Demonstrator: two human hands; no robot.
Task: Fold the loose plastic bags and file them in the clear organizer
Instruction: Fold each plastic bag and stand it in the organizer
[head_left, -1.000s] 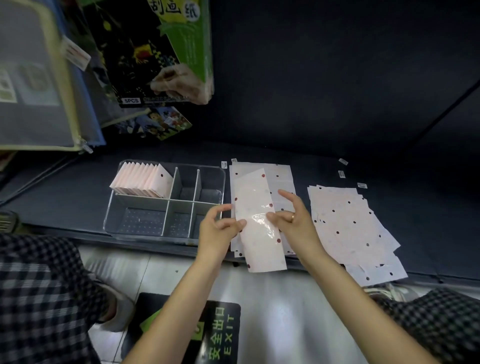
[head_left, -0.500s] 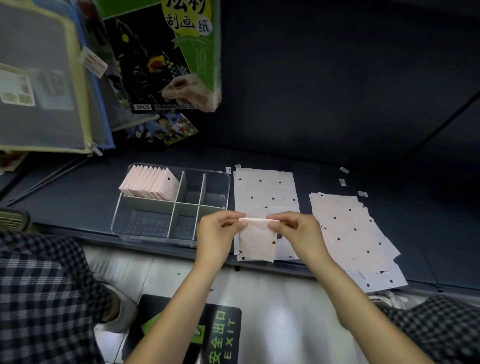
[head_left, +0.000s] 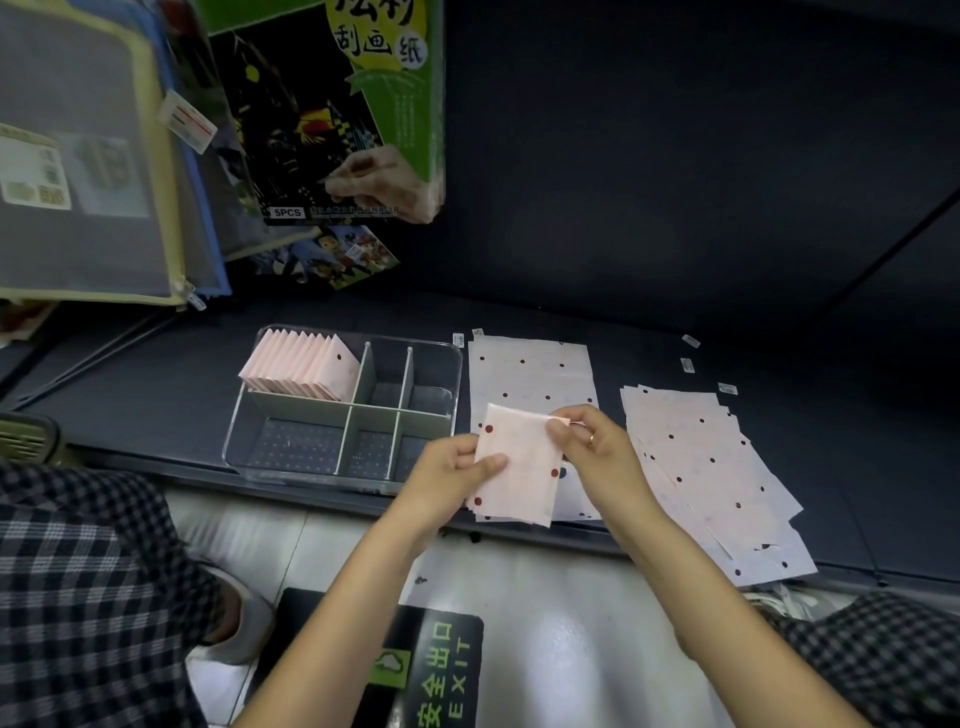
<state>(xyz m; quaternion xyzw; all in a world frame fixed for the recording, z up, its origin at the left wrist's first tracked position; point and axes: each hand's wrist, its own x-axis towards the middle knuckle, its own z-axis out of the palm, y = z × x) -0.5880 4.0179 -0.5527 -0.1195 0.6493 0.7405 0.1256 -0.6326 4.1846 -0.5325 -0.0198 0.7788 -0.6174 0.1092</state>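
A person is looking down at a dark shelf (head_left: 156, 384) from a head-worn camera, with both bare arms reaching forward. The left hand (head_left: 452, 470) is grasping the left edge of a folded bag (head_left: 522, 467), thumb lying across its face and the other fingers curling behind it. The right hand (head_left: 597, 447), wearing a ring, is pinching the bag's upper right corner between thumb and fingertips. The bag is pale pink plastic with dark red dots, and it is being held just above the shelf's front edge, tilting slightly. Directly behind it, a flat bag (head_left: 530, 371) of the same pattern is lying spread on the shelf. To the right, apart from that one, a loose pile of bags (head_left: 711, 467) is fanning out untidily, its near corner overhanging the shelf's front edge. To the left of the hands, a clear organizer (head_left: 457, 384) with grey dividers is sitting on the shelf; its far left compartment is holding a row of folded bags (head_left: 296, 366) standing on edge and leaning. A few small white labels (head_left: 688, 365) are lying on the shelf beyond the pile. Hanging above at the upper left are mesh zip pouches (head_left: 88, 171) and a green and black pack of scratch paper (head_left: 332, 109). Below, checked trouser legs (head_left: 83, 587) are framing a glossy floor with a green exit sign (head_left: 431, 675).
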